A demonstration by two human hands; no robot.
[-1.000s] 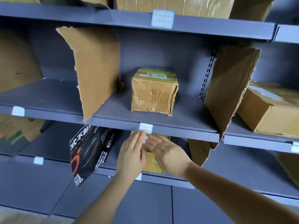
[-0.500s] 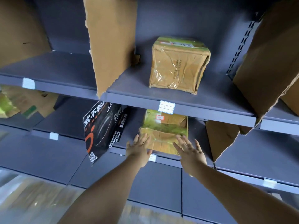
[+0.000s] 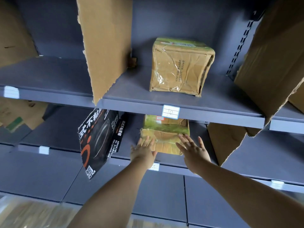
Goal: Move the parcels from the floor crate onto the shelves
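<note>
**Parcel on the lower shelf, both palms flat against it**

Head view: my left hand (image 3: 142, 152) and right hand (image 3: 193, 151) are both spread wide, fingers apart, clamped on nothing. They rest against the near face of the crumpled tan cardboard parcel with green-printed tape (image 3: 164, 137), which sits on the grey metal lower shelf (image 3: 204, 170), just under the white paper label marked 10 (image 3: 170, 111). My left is at the parcel's 7 o'clock corner, my right at its 4 o'clock corner; whether my fingertips are truly pressing or only brushing it I cannot tell.

At 9 o'clock from the parcel leans a black printed cardboard divider with a QR code (image 3: 98, 142), tilted and jutting past the shelf edge. At 12 o'clock, on the grey upper shelf (image 3: 131, 89), stands a second taped brown cardboard parcel (image 3: 181, 68), beside a torn brown cardboard divider (image 3: 105, 46).

My worry: the parcel looks soft and dented (the near face is caved), so an uneven shove could skew it leftward into the black divider and tip that off the shelf. Left too near the lip, it may slide out. The floor crate is not in view.
</note>
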